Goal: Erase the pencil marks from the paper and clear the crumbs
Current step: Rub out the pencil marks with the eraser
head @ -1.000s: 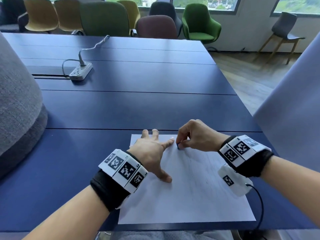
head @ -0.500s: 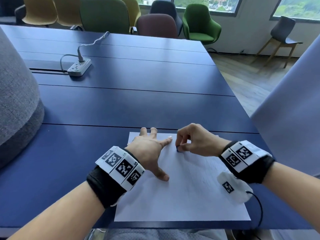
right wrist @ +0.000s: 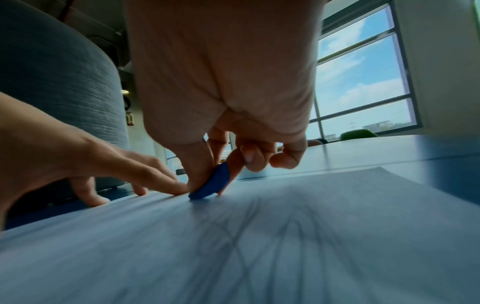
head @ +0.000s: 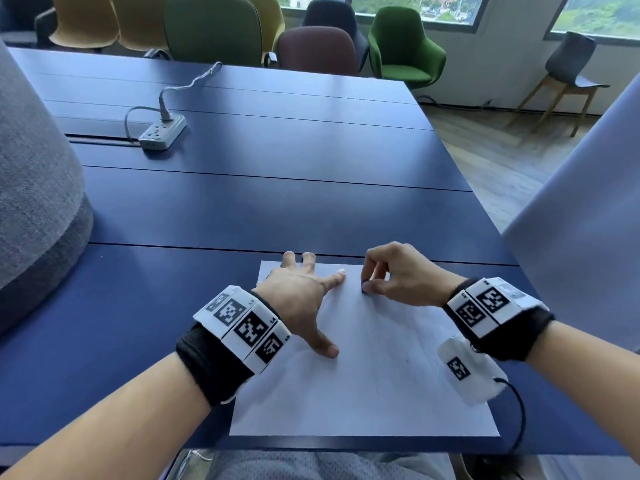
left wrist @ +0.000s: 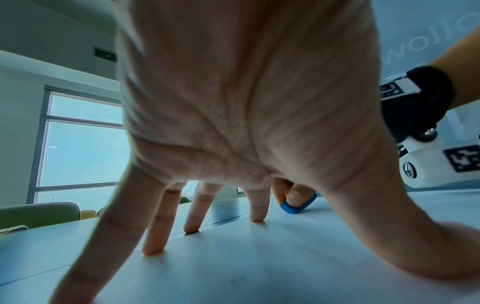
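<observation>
A white sheet of paper (head: 367, 386) lies at the near edge of the blue table (head: 263, 202). My left hand (head: 304, 299) presses flat on the sheet's upper left part, fingers spread and straight. My right hand (head: 388, 275) pinches a small blue eraser (head: 364, 287) between thumb and fingers, its edge touching the paper near the far edge, just right of the left index finger. The right wrist view shows the eraser (right wrist: 213, 185) on the sheet and faint crossing pencil lines (right wrist: 285, 236) nearer the camera. The eraser (left wrist: 298, 205) also shows past the left palm.
A white power strip (head: 162, 131) with its cable lies far left on the table. A grey upholstered shape (head: 34, 188) stands at the left edge. Chairs (head: 401, 46) line the far side. A pale panel (head: 585, 216) rises on the right.
The right hand with the eraser shifted slightly along the paper's far edge. The left hand has stayed pressed on the sheet.
</observation>
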Demonstrator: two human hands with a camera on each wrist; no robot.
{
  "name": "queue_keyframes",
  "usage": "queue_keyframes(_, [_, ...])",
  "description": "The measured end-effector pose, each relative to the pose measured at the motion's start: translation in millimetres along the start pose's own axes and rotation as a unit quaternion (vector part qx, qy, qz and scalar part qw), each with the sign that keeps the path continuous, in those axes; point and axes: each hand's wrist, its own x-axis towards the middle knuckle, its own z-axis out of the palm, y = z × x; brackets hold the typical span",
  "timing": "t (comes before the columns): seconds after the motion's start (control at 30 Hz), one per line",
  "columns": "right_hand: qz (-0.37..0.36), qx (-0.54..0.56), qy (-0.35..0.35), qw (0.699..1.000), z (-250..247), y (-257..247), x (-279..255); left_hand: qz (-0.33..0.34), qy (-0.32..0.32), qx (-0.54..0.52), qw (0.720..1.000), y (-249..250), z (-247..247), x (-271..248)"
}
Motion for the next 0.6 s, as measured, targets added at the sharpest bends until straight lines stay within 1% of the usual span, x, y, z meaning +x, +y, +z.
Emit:
queue_keyframes(0.03, [0.004, 0.006, 0.022, 1.0, 1.2, 1.4, 0.8, 0.002, 0.001, 0.002, 1.0, -0.3, 0.1, -0.1])
queue_keyframes(0.07, [0.008, 0.015, 0.031, 0.999, 3.0, 2.2, -1.6, 0.002, 0.001, 0.003, 1.0, -0.2, 0.0, -0.2])
queue_keyframes(0.1, [0.006, 0.021, 0.024, 0.999, 5.1, 2.2, -5.8, 0.001, 0.0, 0.005, 1.0, 0.0, -0.3, -0.2])
queue_keyframes(0.2, [-0.005, 0.019, -0.037, 0.999, 6.4, -1.5, -15.1, -0.005, -0.007, 0.006, 1.0, 0.8, -0.7, -0.3])
queue_keyframes(0.23, [-0.005, 0.01, -0.034, 0.999, 4.2, -1.8, -12.9, -0.005, -0.007, 0.006, 1.0, 1.1, -1.0, -0.5])
queue_keyframes(0.33, [0.015, 0.004, 0.037, 0.999, 0.5, 4.0, -2.3, 0.002, 0.001, 0.009, 1.0, 1.8, -1.5, -1.4])
queue_keyframes(0.37, [0.021, 0.012, 0.046, 0.999, 1.8, 5.0, -2.4, 0.003, 0.003, 0.01, 1.0, 1.6, -1.4, -1.7])
queue_keyframes(0.4, [0.022, 0.017, 0.04, 0.999, 3.5, 4.7, -6.1, 0.004, 0.004, 0.01, 1.0, 1.6, -1.6, -2.1])
queue_keyframes(0.5, [0.011, 0.026, -0.039, 0.999, 6.2, -0.6, -18.3, 0.002, 0.0, 0.006, 1.0, 1.2, -2.3, -2.4])
queue_keyframes(0.53, [0.011, 0.022, -0.046, 0.999, 4.3, -2.0, -18.1, 0.002, -0.001, 0.003, 1.0, 1.3, -2.5, -2.5])
queue_keyframes(0.6, [0.018, 0.014, -0.003, 1.0, 1.1, 0.4, -11.1, 0.004, 0.001, 0.003, 1.0, 1.5, -2.5, -2.3])
